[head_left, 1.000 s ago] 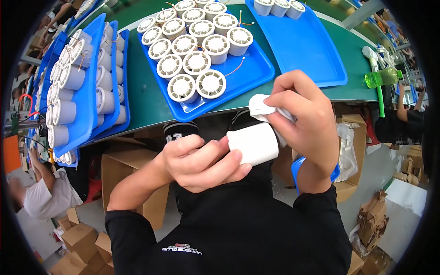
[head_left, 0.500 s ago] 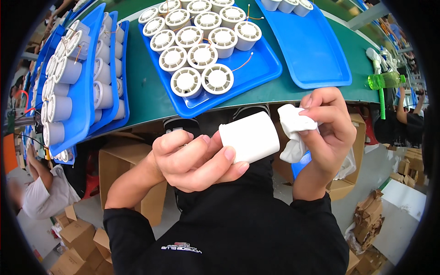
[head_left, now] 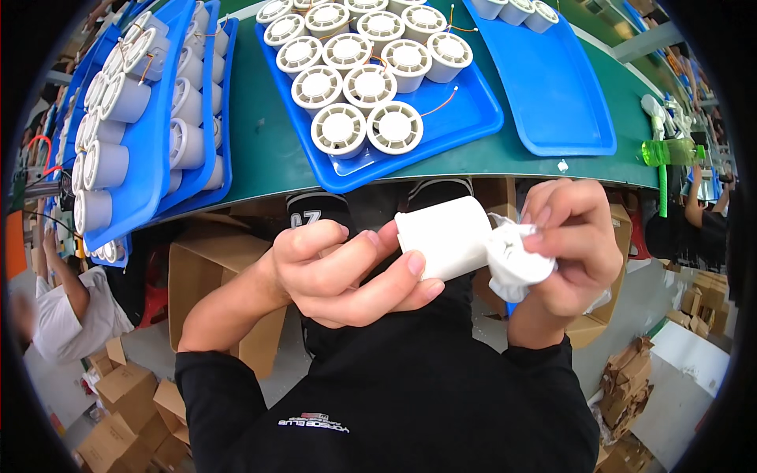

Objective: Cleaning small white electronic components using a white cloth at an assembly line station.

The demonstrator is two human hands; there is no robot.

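Observation:
A smooth white cylindrical housing (head_left: 445,236) lies on its side in the air above my lap, gripped at its left end by the fingers of my left hand (head_left: 347,272). My right hand (head_left: 579,244) pinches a crumpled white cloth (head_left: 516,256) against the housing's right end. That end is partly covered by the cloth. Beyond my hands, a blue tray (head_left: 465,118) on the green table carries many white round units with slotted tops, such as the near unit (head_left: 395,128); thin wires stick out from some of them.
Stacked blue trays (head_left: 158,150) with more white units stand at the left. Another blue tray (head_left: 560,110) at the right holds a few units at its far end. A green bottle (head_left: 670,153) lies near the table's right edge. Cardboard boxes (head_left: 209,276) sit below; a person (head_left: 75,307) is at the left.
The cloth has come against the housing's right end, where a gap showed before. Both hands and the housing have shifted slightly right, and the view has moved a little.

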